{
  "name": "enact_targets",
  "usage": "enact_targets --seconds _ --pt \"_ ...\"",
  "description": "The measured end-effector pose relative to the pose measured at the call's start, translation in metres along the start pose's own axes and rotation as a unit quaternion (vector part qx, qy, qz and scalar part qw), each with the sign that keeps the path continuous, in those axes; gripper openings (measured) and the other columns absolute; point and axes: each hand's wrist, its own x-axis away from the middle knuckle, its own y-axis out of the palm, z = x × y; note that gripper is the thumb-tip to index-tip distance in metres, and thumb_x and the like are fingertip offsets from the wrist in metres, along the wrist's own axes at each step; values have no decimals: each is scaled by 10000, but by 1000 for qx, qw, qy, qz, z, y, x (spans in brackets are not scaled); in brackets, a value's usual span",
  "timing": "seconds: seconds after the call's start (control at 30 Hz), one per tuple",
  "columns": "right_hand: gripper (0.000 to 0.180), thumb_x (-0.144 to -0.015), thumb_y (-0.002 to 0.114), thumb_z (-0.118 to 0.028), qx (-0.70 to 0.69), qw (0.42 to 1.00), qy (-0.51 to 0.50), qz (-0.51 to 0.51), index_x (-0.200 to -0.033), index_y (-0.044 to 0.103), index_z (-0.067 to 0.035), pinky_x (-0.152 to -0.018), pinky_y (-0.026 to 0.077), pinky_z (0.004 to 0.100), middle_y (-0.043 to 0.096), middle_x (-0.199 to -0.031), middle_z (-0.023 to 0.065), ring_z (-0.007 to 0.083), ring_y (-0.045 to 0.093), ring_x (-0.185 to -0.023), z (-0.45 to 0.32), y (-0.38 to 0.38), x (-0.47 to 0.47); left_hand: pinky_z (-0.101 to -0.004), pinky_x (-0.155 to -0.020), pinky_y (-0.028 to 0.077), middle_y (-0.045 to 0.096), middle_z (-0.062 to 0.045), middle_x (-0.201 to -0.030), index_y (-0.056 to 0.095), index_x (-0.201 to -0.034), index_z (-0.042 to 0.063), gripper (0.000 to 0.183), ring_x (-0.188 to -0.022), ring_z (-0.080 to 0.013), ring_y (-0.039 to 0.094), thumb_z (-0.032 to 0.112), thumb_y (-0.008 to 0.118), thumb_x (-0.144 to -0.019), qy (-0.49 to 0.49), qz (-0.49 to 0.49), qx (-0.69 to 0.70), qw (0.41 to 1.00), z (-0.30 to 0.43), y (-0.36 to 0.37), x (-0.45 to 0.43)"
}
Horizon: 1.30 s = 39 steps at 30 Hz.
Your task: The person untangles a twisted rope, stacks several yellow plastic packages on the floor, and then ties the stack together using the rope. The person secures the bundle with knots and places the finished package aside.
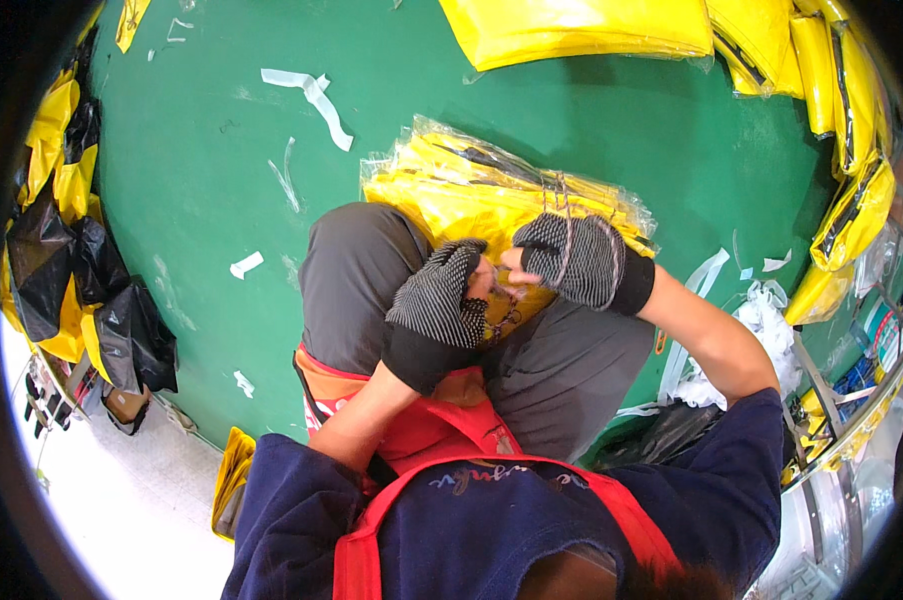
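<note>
A thick bundle of folded yellow and black plastic items in clear bags [451, 195] lies on the green surface [211, 187], against my knees. A thin dark-and-pink cord [562, 195] runs around its right part and passes over the back of my right hand [575, 259]. Both hands wear grey-and-black fingerless gloves. My left hand [447, 300] is closed on the cord above the bundle's near side. The fingertips of my right hand meet those of my left there, pinching the cord; they are slightly blurred.
More bagged yellow packs [586, 30] lie at the top and along the right edge. Yellow-and-black sheets [46, 247] are heaped at the left rim. White strips [316, 97] are scattered about, and crumpled white material [766, 330] lies by my right elbow.
</note>
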Motion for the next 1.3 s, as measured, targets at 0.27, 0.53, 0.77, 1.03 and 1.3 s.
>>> enact_targets --seconds 0.27,0.53,0.77,1.03,1.3 --pt "502 -895 439 -473 -55 904 364 216 -864 626 -8 -597 458 300 610 -711 90 158 578 -644 115 -110 70 -415 -606 485 569 -148 -890 547 -926 50 198 -735 -319 595 133 510 -750 -82 -224 -164 957 13 5 26" --pt "427 -841 549 -427 -109 866 487 40 -986 622 -33 -704 490 285 648 -903 92 194 627 -818 47 -82 56 -338 -764 469 567 -113 -1015 537 -947 49 232 -866 -193 566 255 535 -840 -284 -113 587 749 2 5 5" --pt "188 -825 533 -176 138 945 153 254 -935 650 -80 -778 464 353 644 -915 104 268 590 -855 1 -42 45 -243 -632 424 496 -13 -733 479 -856 72 146 -673 -100 512 207 458 -905 -296 -6 680 671 -4 28 -1" --pt "175 -754 607 -229 378 922 63 53 -868 655 -104 -775 463 369 623 -953 42 266 564 -920 15 -10 31 -229 -574 381 463 2 -661 481 -799 68 195 -600 -78 441 229 464 -906 -243 25 430 869 -4 41 2" --pt "236 -825 545 -258 172 976 102 91 -884 616 -41 -720 466 396 605 -806 132 302 578 -781 -15 -9 43 -248 -584 384 479 -24 -671 481 -831 26 201 -619 -104 457 202 451 -922 -215 19 423 880 2 39 0"
